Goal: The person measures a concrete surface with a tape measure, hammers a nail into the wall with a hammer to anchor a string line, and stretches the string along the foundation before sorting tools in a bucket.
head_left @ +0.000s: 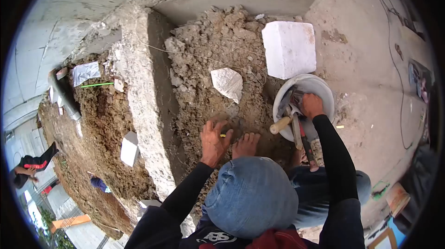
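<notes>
My left hand [213, 143] is low over the brown soil [204, 96], beside a bare foot [245, 145]. A small yellow piece [223, 135] shows between its thumb and fingers; its kind is unclear. To the right, my right hand [312, 105] reaches into a round grey bucket [327, 95], its fingers curled among the tools and their tips hidden. Out of the bucket stick a wooden handle [280, 125] and a red-and-black handle [307, 147]. A crumpled whitish bag [227, 84] lies on the soil ahead of my left hand.
A white block [289, 49] stands just behind the bucket. Left of the soil runs a rough concrete wall [144, 91], with a pipe [65, 92] and another white block [130, 149] beyond it. A cable [394, 59] crosses the concrete floor at right. Another person [34, 165] is at far left.
</notes>
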The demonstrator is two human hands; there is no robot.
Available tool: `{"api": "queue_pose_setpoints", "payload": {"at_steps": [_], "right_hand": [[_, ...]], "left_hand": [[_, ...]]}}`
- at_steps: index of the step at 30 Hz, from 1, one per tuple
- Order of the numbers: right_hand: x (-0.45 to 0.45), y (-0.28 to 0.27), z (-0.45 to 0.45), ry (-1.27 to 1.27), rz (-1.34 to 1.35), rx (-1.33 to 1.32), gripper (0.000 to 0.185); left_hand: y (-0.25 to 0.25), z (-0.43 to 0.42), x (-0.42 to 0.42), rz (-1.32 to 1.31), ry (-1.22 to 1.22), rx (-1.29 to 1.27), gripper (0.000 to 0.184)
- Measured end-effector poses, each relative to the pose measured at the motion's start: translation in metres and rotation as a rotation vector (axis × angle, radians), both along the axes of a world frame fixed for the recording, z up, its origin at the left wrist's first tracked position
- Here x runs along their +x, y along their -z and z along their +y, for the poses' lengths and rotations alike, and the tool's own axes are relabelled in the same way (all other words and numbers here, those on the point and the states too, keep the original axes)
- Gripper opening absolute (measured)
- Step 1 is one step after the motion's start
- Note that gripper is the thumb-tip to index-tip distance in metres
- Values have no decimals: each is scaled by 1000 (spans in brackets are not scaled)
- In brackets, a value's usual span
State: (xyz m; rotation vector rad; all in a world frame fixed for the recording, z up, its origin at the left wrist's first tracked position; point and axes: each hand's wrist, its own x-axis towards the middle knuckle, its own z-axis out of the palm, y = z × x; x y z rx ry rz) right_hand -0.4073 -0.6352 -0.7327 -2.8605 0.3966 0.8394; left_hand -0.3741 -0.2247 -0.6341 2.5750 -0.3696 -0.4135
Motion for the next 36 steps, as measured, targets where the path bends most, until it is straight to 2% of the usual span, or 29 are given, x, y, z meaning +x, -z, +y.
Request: {"api": "queue_pose_setpoints", "payload": {"at_steps": [2,3,4,6,9,12,18,24,30,31,34,35,36], "right_hand": [[0,5,-13,85,98,188,29],[10,-1,-20,371,271,411,38],[0,21,-29,534,310,575,35],[0,6,-18,661,243,469,28],[-21,29,1,438,-170,-112,20],[-20,23,9,380,-176,-130,19],[-9,17,7,-211,-112,-199,20],[9,18,3,-552,1,-132,23],[10,33,-5,-533,-16,-84,27],[11,33,-6,-517,-17,-88,27],[10,27,-7,-564,-18,-111,24],[11,25,-7,-598,-19,-120,23],[10,27,-7,-594,-24,-130,22]], "left_hand": [[3,-2,-2,2,3,-2,37],[8,0,-4,8,-3,5,39],[11,1,-6,0,-9,-29,39],[2,-6,-4,60,-20,21,36],[3,-8,-3,41,-23,-36,35],[-1,-8,2,56,-57,-58,35],[-1,-3,6,56,-81,-99,34],[-2,-2,11,35,-86,-92,34],[0,-13,38,-34,-128,-178,34],[0,-16,47,-115,-74,-159,37],[7,-26,63,-61,-181,-274,42],[18,-28,68,21,-255,-398,51],[18,-32,73,33,-303,-408,53]]}}
